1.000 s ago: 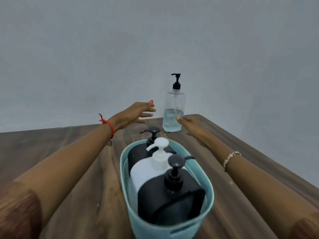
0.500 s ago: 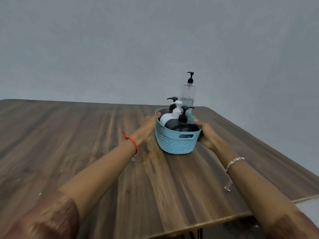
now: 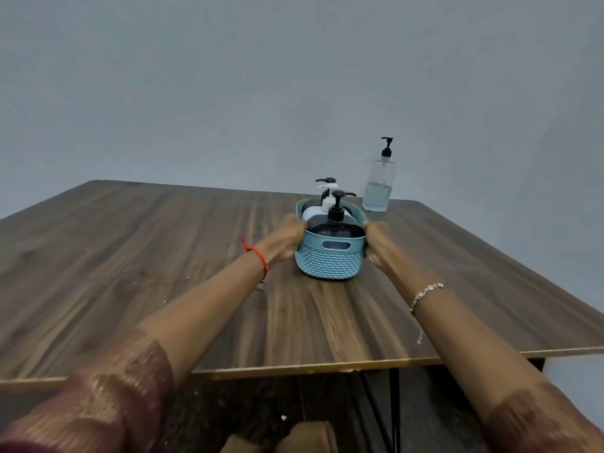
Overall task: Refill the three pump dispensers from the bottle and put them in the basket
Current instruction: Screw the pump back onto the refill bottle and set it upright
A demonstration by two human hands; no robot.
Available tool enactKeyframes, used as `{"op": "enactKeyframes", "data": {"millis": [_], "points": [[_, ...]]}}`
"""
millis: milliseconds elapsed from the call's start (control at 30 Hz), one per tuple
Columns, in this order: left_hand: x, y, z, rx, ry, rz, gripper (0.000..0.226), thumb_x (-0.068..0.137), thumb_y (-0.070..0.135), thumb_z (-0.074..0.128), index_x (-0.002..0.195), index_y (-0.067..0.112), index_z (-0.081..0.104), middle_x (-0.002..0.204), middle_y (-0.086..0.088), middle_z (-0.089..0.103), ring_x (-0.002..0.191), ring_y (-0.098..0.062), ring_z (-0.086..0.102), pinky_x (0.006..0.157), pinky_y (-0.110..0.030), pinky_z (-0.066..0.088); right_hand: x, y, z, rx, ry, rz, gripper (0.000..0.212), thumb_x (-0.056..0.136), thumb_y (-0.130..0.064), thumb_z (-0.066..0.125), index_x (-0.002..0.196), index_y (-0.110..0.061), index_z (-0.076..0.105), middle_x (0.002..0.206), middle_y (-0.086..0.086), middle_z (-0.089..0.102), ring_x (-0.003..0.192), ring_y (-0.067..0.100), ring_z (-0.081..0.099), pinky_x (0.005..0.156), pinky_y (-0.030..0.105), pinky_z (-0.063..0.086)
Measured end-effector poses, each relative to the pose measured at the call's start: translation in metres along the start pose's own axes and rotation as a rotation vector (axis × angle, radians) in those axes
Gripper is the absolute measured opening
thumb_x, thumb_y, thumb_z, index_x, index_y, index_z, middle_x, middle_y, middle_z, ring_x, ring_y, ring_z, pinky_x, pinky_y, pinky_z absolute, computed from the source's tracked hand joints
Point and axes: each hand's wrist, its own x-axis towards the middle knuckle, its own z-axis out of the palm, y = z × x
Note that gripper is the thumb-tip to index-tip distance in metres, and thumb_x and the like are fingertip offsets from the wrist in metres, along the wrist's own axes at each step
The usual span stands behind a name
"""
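Now both hands clasp the basket (image 3: 329, 260) from either side: the left hand (image 3: 283, 240) presses its left wall, the right hand (image 3: 378, 240) its right wall, fingers curled around the rim on each side, though blur hides the fingertips. The basket, pale blue with a woven lower half and a slot handle facing the camera, stands on the wooden surface (image 3: 130, 263), toward its far right part. Inside it stand three dispensers in a row: a black one (image 3: 337, 227) nearest, a white one (image 3: 315, 213) behind it, and another black one (image 3: 326, 182) at the back, of which mainly the pump shows. The bottle (image 3: 379, 184), clear with a black pump and liquid in its lower part, stands upright near the far edge, behind and to the right of the basket, apart from it. A red thread (image 3: 258, 256) circles the left wrist, a bracelet (image 3: 425, 294) the right.
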Motion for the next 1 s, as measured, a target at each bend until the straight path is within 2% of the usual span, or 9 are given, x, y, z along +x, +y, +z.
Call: {"op": "enactKeyframes", "data": {"millis": [100,233,333,400,500,633,800,900,1000], "points": [[-0.011,-0.001,-0.033,-0.013,0.038,-0.007,0.025,0.092,-0.003,0.04,0.106,-0.009,0.06,0.104,-0.021,0.063,0.063,-0.014,0.059,0.049,-0.021,0.052,-0.022,0.001,0.029,0.028,-0.079,-0.005,0.019,0.093,0.0,0.04,0.09,0.002,0.058,0.077,0.008,0.061,0.064,0.018,0.059,0.05,0.027,0.052],[-0.026,0.001,-0.077,0.013,0.072,-0.007,0.026,0.092,-0.005,0.037,0.083,0.001,0.061,0.073,-0.01,0.062,0.043,-0.006,0.058,0.039,-0.018,0.046,-0.038,0.005,0.071,0.007,-0.123,-0.036,0.021,0.09,0.003,0.04,0.097,0.006,0.059,0.088,0.015,0.063,0.074,0.024,0.061,0.065,0.037,0.054],[-0.031,-0.001,-0.104,0.029,0.108,-0.022,0.029,0.092,-0.006,0.035,0.075,0.002,0.057,0.056,-0.005,0.062,0.046,-0.01,0.058,0.041,-0.02,0.045,-0.045,0.009,0.096,-0.048,-0.133,-0.051,0.02,0.087,0.001,0.041,0.083,0.0,0.061,0.086,0.015,0.064,0.072,0.025,0.062,0.065,0.038,0.053],[-0.032,-0.006,-0.117,0.045,0.12,-0.026,0.029,0.09,-0.006,0.034,0.075,0.003,0.057,0.07,-0.011,0.059,0.058,-0.017,0.054,0.051,-0.027,0.045,-0.052,0.011,0.109,-0.039,-0.148,-0.046,0.022,0.088,0.004,0.038,0.078,0.001,0.058,0.077,0.012,0.061,0.067,0.022,0.059,0.061,0.035,0.05],[-0.034,-0.011,-0.128,0.035,0.121,-0.03,0.028,0.09,-0.006,0.034,0.075,0.003,0.056,0.071,-0.01,0.055,0.062,-0.017,0.051,0.054,-0.028,0.043,-0.057,0.014,0.119,-0.066,-0.141,-0.049,0.024,0.087,0.007,0.036,0.075,0.003,0.057,0.073,0.01,0.057,0.063,0.019,0.055,0.052,0.031,0.044],[-0.038,-0.015,-0.131,-0.009,0.136,-0.015,0.029,0.092,-0.005,0.035,0.075,0.005,0.057,0.074,-0.01,0.057,0.056,-0.014,0.055,0.048,-0.024,0.048,-0.06,0.019,0.12,-0.153,-0.155,-0.078,0.026,0.089,-0.002,0.04,0.098,0.01,0.061,0.086,0.015,0.062,0.072,0.023,0.058,0.057,0.035,0.045],[-0.041,-0.022,-0.127,-0.015,0.158,0.047,0.031,0.095,0.0,0.034,0.115,-0.005,0.057,0.098,-0.015,0.06,0.063,-0.013,0.055,0.04,-0.013,0.046,-0.067,0.022,0.114,-0.267,-0.194,-0.156,0.038,0.096,-0.033,0.04,0.099,-0.003,0.063,0.097,0.017,0.068,0.082,0.027,0.063,0.08,0.049,0.053],[-0.042,-0.029,-0.127,0.01,0.139,0.109,0.034,0.099,0.011,0.033,0.126,0.0,0.051,0.119,-0.014,0.061,0.084,-0.021,0.059,0.056,-0.014,0.048,-0.081,0.025,0.11,-0.344,-0.201,-0.283,0.057,0.098,-0.045,0.028,0.097,-0.002,0.066,0.098,0.015,0.069,0.091,0.028,0.065,0.086,0.048,0.053],[-0.051,-0.029,-0.125,0.097,0.087,0.172,0.037,0.102,0.021,0.031,0.134,0.007,0.044,0.13,-0.015,0.056,0.104,-0.02,0.056,0.082,-0.024,0.044,-0.103,0.027,0.103,-0.405,-0.213,-0.429,0.057,0.102,-0.037,0.02,0.106,0.0,0.063,0.102,0.012,0.068,0.094,0.024,0.062,0.077,0.03,0.045]]}}
